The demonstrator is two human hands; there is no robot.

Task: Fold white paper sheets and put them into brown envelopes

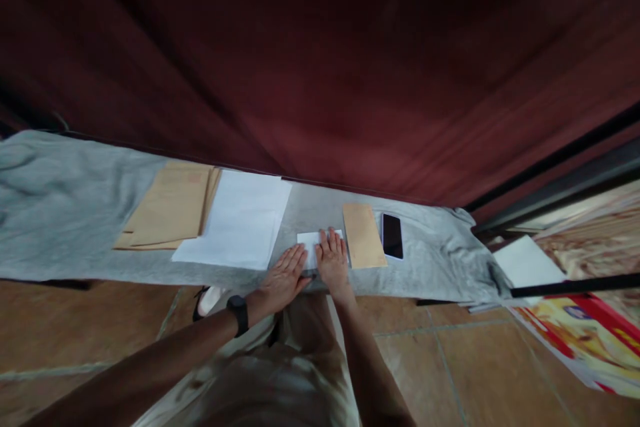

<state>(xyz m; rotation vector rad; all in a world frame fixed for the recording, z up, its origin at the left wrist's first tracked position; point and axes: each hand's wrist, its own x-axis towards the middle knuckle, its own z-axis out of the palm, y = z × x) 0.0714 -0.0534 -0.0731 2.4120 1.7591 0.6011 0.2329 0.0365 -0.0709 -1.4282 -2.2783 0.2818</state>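
Small white folded paper [310, 243] lies flat on the grey cloth [75, 213], near its front edge, between the white sheets and the single tan envelope. Both hands press on it, palms down. Left hand [286, 275]: fingers together, laid flat, tips touching the paper's near left side; black watch [239, 313] on that wrist. Right hand [332, 259]: fingers slightly spread, flat on the paper's right part; neither hand grips anything. Just right of the paper, tan envelope [364, 235], then a dark phone [393, 235] beside it. Left: stack of white sheets [240, 220], further left a pile of brown envelopes [170, 207]. Dark red curtain [320, 60] behind. Tiled floor [450, 360] below
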